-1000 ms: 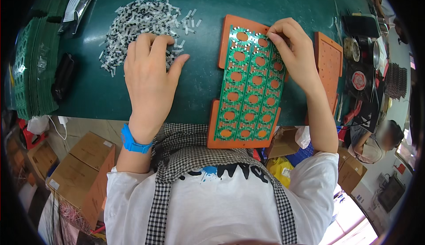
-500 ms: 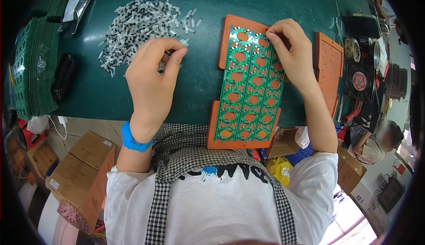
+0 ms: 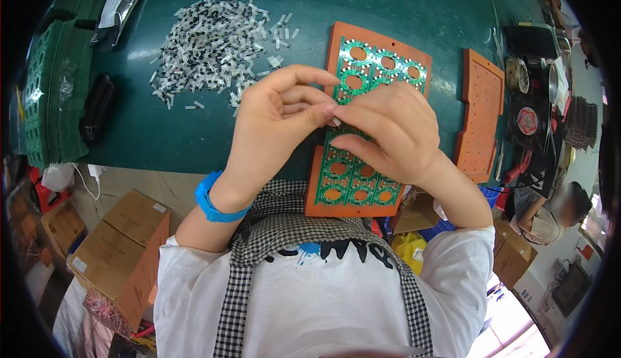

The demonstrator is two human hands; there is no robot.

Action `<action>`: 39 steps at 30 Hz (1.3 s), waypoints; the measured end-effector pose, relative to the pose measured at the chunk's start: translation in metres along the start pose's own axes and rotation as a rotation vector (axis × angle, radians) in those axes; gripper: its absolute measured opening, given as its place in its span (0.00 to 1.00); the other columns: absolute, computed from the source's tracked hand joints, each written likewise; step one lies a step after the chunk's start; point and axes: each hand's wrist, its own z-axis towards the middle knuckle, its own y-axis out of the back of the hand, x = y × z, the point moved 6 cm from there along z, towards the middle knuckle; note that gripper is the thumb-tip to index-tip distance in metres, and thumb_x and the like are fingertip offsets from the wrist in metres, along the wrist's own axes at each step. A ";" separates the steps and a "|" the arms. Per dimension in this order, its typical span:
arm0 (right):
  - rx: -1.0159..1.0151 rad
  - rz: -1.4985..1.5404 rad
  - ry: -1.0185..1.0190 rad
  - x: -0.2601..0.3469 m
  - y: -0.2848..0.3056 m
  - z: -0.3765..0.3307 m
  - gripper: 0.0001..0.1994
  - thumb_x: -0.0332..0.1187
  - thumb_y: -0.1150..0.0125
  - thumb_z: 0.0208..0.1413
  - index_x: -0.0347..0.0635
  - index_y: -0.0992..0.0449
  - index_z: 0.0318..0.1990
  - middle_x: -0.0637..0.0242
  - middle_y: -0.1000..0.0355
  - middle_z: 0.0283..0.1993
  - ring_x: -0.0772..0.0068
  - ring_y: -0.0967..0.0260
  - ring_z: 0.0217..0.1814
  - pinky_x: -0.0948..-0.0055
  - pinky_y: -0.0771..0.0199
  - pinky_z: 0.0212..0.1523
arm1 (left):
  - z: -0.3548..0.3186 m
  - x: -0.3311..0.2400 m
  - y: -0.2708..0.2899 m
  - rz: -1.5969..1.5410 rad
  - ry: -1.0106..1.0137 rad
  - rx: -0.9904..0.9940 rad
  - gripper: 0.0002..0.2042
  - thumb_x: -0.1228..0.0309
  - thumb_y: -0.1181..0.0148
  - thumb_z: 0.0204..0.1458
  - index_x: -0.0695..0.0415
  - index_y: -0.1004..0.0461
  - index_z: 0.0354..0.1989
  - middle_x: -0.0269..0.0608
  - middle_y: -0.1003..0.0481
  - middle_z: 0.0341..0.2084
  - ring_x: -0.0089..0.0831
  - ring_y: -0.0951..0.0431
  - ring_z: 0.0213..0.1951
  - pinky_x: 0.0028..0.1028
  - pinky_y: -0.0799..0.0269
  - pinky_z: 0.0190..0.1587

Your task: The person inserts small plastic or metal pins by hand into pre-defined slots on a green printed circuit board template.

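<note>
My left hand point(image 3: 275, 115), with a blue band at its wrist, is closed in a pinch over the left side of the green circuit board panel point(image 3: 337, 169). Small clear-and-dark strip-like parts point(image 3: 336, 122) show at its fingertips. My right hand point(image 3: 391, 125) comes in from the right, its index fingertip meeting the left thumb and its own thumb held apart below. The panel, with rows of round cutouts, lies on an orange fixture plate point(image 3: 417, 47). Both hands cover the panel's middle. Left of them spreads a pile of the same small parts point(image 3: 210, 47).
A second orange plate point(image 3: 480, 112) lies to the right, beside tools and a black tray point(image 3: 530, 40). Stacked green panels point(image 3: 55, 93), a silver-black bag point(image 3: 119, 12) and a black pouch point(image 3: 97, 109) line the left. Cardboard boxes point(image 3: 116, 241) stand below; another person point(image 3: 543, 212) sits far right.
My left hand has moved right from the pile's edge to over the panel. My right hand has left the panel's top right and come down-left to meet it; its thumb and index have parted.
</note>
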 end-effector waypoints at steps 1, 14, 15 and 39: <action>0.011 0.131 -0.132 -0.006 0.000 0.002 0.18 0.30 0.29 0.39 0.42 0.24 0.41 0.65 0.26 0.34 0.65 0.28 0.34 0.70 0.31 0.32 | 0.001 -0.001 -0.003 -0.003 -0.033 0.001 0.14 0.80 0.42 0.54 0.67 0.30 0.49 0.44 0.21 0.32 0.26 0.20 0.35 0.21 0.24 0.38; -0.089 0.087 -0.187 -0.013 -0.005 -0.006 0.13 0.26 0.31 0.38 0.41 0.24 0.35 0.66 0.27 0.34 0.66 0.27 0.32 0.71 0.29 0.29 | 0.001 0.014 -0.007 -0.181 0.102 0.060 0.16 0.75 0.45 0.58 0.67 0.32 0.54 0.46 0.21 0.38 0.28 0.20 0.40 0.25 0.23 0.44; -0.097 0.022 -0.157 -0.012 -0.005 -0.006 0.13 0.26 0.31 0.37 0.41 0.24 0.34 0.67 0.27 0.34 0.67 0.27 0.32 0.71 0.30 0.29 | 0.001 0.011 -0.008 -0.181 0.102 0.061 0.16 0.75 0.45 0.58 0.67 0.32 0.54 0.46 0.21 0.38 0.28 0.20 0.40 0.25 0.23 0.44; 0.061 -0.248 0.163 0.026 0.000 -0.014 0.12 0.27 0.38 0.33 0.39 0.23 0.31 0.63 0.27 0.36 0.70 0.27 0.30 0.75 0.27 0.28 | -0.019 -0.025 -0.025 0.874 -0.511 0.001 0.13 0.83 0.43 0.46 0.60 0.25 0.42 0.45 0.23 0.32 0.44 0.24 0.34 0.34 0.27 0.36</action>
